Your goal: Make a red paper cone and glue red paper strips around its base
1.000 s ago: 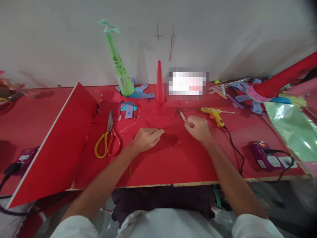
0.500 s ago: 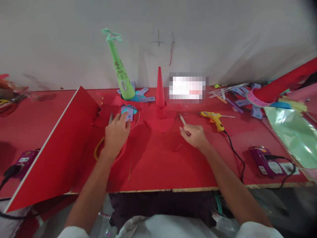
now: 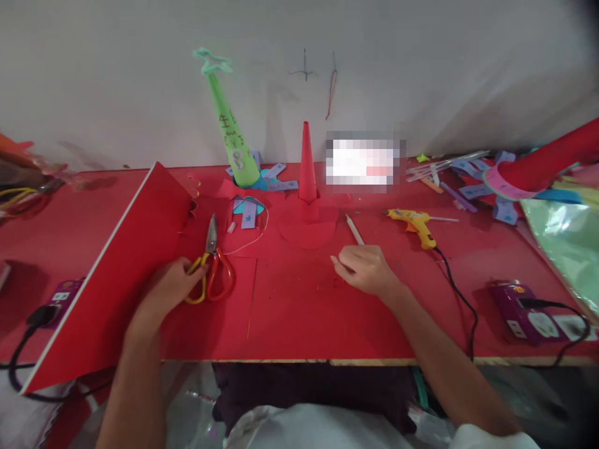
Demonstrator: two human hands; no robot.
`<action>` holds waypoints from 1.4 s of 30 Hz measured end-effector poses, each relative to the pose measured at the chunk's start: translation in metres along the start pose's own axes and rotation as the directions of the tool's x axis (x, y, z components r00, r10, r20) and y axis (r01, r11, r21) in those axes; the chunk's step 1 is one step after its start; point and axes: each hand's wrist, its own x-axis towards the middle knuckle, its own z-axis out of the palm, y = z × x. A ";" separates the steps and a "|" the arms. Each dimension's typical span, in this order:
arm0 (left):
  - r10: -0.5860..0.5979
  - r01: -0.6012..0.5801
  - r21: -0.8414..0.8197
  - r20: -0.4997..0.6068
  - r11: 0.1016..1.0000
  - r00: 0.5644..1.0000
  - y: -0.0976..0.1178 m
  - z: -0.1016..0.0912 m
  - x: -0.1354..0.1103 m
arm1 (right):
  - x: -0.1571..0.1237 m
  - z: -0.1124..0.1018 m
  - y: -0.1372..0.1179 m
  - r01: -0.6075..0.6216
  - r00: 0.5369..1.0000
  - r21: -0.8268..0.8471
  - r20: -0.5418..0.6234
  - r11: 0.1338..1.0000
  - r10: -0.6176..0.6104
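Note:
My left hand is at the left of the red table, its fingers curled on the yellow handle of the scissors, which lie flat with the blades pointing away from me. My right hand rests near the middle of the table with its fingers curled. A thin white stick runs from its knuckles toward the wall. Just beyond stands a small red paper cone on a red paper disc. A tall green cone stands further left by the wall.
A tilted red board lies against my left hand. A yellow glue gun with a black cord lies right of my right hand. Purple power strips sit near both front corners. Paper strips, a red roll and green foil crowd the right.
My left hand moved from the red paper at the centre, past the blue cut-outs, back to the scissors' yellow handle. My right hand drew slightly nearer to me with the stick.

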 end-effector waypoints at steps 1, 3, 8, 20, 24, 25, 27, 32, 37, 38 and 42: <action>-0.012 0.012 -0.058 0.005 0.998 1.000 0.005 0.001 0.000 | 0.000 0.001 -0.001 0.002 1.000 0.002 0.003 1.000 -0.002; -0.038 0.042 -0.190 0.022 0.981 0.999 0.015 0.001 -0.006 | 0.000 0.001 -0.001 0.008 1.000 0.007 0.005 1.000 -0.008; -0.034 -0.035 -0.409 -0.161 0.912 0.986 0.035 0.002 -0.046 | 0.002 -0.001 -0.004 -0.026 0.999 0.104 0.028 0.994 0.023; 0.364 -0.239 -0.605 0.092 0.760 0.927 0.128 0.097 -0.117 | 0.017 0.008 -0.038 -0.693 0.658 0.488 0.728 0.531 0.189; 0.483 -0.375 -0.427 0.179 0.823 0.857 0.133 0.090 -0.100 | 0.010 0.013 -0.020 -0.732 0.643 0.500 0.731 0.463 0.228; 0.507 -0.437 -0.313 0.191 0.843 0.841 0.132 0.080 -0.090 | 0.008 0.014 -0.015 -0.730 0.645 0.495 0.727 0.472 0.235; 0.441 -0.439 -0.037 0.097 0.898 0.892 0.132 0.057 -0.063 | 0.005 0.016 -0.005 -0.720 0.646 0.471 0.724 0.509 0.244; 0.321 -0.226 0.321 -0.281 0.920 0.904 0.152 0.014 0.024 | 0.006 0.015 -0.001 -0.712 0.637 0.446 0.735 0.542 0.232; 0.319 -0.229 0.342 -0.237 0.911 0.917 0.172 0.011 0.074 | 0.011 0.008 -0.006 -0.802 0.535 0.396 0.809 0.446 0.243; 0.320 -0.234 0.320 -0.249 0.918 0.914 0.172 0.008 0.078 | 0.011 0.007 -0.007 -0.825 0.504 0.377 0.828 0.421 0.245; 0.322 -0.262 0.244 -0.256 0.934 0.911 0.166 -0.026 0.085 | 0.010 0.005 -0.007 -0.854 0.463 0.353 0.851 0.382 0.247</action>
